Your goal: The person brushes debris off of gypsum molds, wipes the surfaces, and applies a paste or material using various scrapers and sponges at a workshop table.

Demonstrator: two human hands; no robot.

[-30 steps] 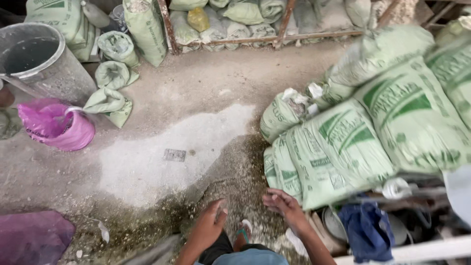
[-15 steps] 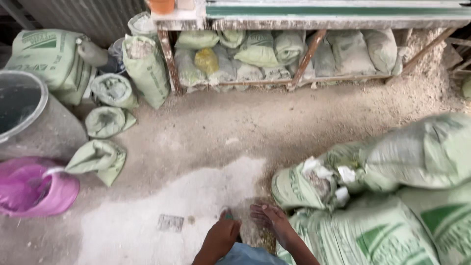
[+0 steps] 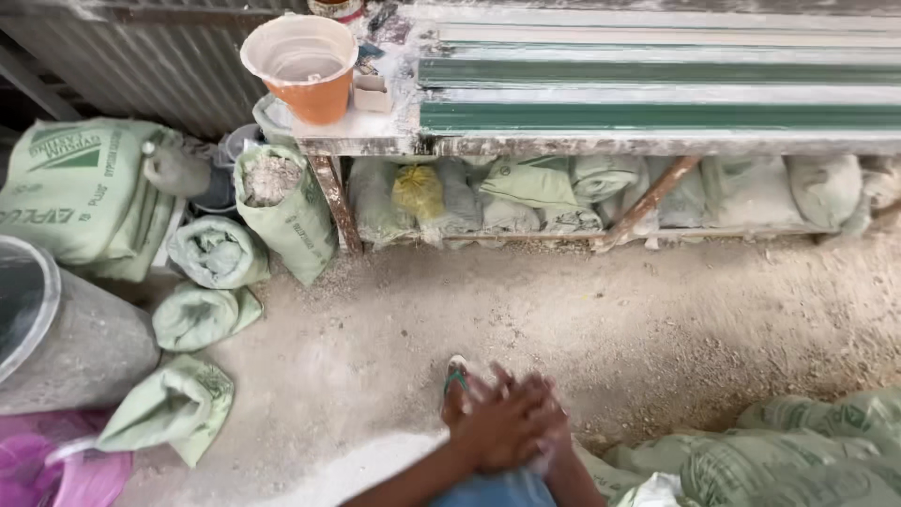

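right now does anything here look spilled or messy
Yes: pale powder is spread over the floor just left of the clasped left hand and right hand, and an open green sack by the bench leg stands uncovered, showing lumpy grey fill.

Matt woven-plastic sacks (image 3: pixel 84 192), a glossy orange plastic bucket (image 3: pixel 305 66), rough dusty concrete floor (image 3: pixel 610 319).

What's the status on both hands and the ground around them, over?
Left hand and right hand pressed together, holding nothing. Green sacks lie nearest, on the right. Dusty floor ahead, workbench beyond it.
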